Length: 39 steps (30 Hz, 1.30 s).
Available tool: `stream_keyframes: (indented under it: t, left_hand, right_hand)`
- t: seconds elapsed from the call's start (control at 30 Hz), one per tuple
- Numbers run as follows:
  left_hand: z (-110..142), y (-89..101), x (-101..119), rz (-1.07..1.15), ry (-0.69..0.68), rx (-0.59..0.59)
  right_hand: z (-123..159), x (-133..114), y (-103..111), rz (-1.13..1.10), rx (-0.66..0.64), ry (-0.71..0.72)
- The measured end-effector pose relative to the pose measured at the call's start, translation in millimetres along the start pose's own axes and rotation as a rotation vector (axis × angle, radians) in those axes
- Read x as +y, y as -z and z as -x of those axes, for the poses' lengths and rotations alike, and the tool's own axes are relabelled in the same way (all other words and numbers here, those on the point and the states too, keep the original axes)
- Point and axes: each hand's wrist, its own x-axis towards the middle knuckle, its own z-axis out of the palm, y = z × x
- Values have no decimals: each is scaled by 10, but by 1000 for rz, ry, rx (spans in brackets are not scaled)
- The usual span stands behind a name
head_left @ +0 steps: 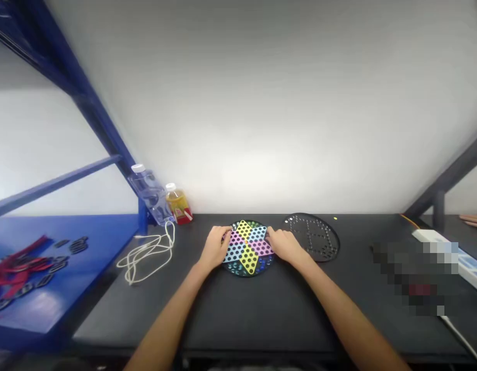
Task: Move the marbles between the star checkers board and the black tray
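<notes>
A round Chinese checkers board (246, 248) with a star of yellow, pink and blue perforated points lies on the dark table. My left hand (215, 246) rests on its left side, fingers over the coloured star. My right hand (284, 246) presses on its right side, fingertips reaching the pink point. Both hands seem to grip the board between them. To the right stands apart a black perforated disc (313, 237), with a few white dots near its far edge.
A clear water bottle (149, 195) and a yellow juice bottle (178, 204) stand at the back left. A white cable (147, 255) lies coiled before them. A blue shelf (60, 268) with red straps and dark pieces sits left. A white power strip (443, 247) lies right, beside a pixelated patch.
</notes>
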Motion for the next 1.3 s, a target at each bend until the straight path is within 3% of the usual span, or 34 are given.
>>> stream_keyframes:
  t: [0.2,0.3,0.37,0.47,0.57,0.63,0.7,0.77,0.93,1.1,1.3]
  left_hand:
    - [3,11,-3,-5,-13,-21]
    - [4,11,-9,-15,-16,-22]
    - [2,11,-7,-18,-15,-22]
    - [-2,14,1,-15,-10,-25]
    - [-2,16,7,-10,-12,-24]
    - [1,14,4,-12,-15,-25]
    - [4,10,-2,-19,-16,-26]
    - [8,5,-6,-29,-18,-35]
    - [16,2,0,-42,-18,-43]
    - [20,11,13,-40,-13,-37]
    - [31,13,28,-29,-13,-41]
  right_hand:
    - [-10,-2,-37,-28,5,-5]
    - [-22,48,-53,-189,53,-39]
    - [-30,118,-48,-442,146,-56]
    - [-35,292,-17,-1063,304,-85]
    - [-28,542,9,-1681,287,-131]
    - [-24,719,6,-1894,255,-160]
    - [-28,870,-20,-1951,255,-214]
    - [-39,977,-60,-1838,304,-311]
    - [-39,1075,-148,-917,459,-517]
    - [-29,1051,-158,-258,313,-556]
    - [-14,965,-153,-80,337,-491]
